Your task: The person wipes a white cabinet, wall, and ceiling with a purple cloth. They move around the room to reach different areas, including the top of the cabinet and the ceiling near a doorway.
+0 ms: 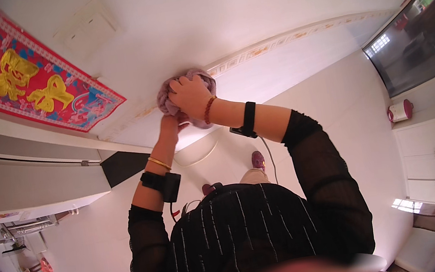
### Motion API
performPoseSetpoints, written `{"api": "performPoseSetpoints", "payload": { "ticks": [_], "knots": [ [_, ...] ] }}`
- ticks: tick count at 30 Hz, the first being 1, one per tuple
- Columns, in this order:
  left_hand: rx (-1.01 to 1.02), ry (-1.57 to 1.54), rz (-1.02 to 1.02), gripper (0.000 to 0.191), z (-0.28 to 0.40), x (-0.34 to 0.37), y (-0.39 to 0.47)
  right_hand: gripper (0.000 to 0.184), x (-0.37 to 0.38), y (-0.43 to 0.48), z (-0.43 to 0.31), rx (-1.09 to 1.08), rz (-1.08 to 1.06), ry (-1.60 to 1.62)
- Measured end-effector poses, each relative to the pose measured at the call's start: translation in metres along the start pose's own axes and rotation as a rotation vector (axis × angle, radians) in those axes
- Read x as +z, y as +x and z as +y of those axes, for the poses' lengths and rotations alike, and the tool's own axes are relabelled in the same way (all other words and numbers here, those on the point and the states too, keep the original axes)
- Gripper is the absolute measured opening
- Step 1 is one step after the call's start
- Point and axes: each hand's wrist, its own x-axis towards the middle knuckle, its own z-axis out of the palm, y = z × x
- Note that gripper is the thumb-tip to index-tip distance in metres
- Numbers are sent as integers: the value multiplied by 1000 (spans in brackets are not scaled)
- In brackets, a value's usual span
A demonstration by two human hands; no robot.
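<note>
A bunched, mauve-grey towel lies against the white wall, over the patterned tile border. My right hand is spread on top of it, fingers curled into the folds. From below, my left hand holds the towel's lower edge; some of its fingers are hidden under the cloth. A red beaded bracelet circles my right wrist and a gold bangle my left. Black straps with small devices sit on both forearms, and cables hang from them.
A red banner with gold characters hangs left of the towel, below a wall switch plate. A door stands at the left. On the right are a dark glossy panel, a white-and-pink container and a white cabinet.
</note>
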Motion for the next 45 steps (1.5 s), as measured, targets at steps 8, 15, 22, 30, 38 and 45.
{"api": "performPoseSetpoints", "payload": {
  "ticks": [8, 15, 22, 30, 38, 45],
  "knots": [
    [22, 45, -131, 31, -12, 84, 27, 13, -23, -77, 171, 96, 119, -17],
    [-66, -186, 47, 21, -12, 93, 68, 24, -42, -181, 369, 360, 120, -61],
    [-126, -146, 65, 19, -13, 88, 74, 29, -51, -212, 452, 852, -207, -35],
    [-34, -43, -119, 26, 10, 94, 54, 27, -61, -152, 358, 728, -42, -195],
    [-40, -13, -154, 32, 22, 74, 20, 22, -96, -73, 224, 684, -53, -186],
    [-46, 24, -15, 29, 50, 71, -39, 16, -101, -28, 126, 322, 131, -106]
  ]
}}
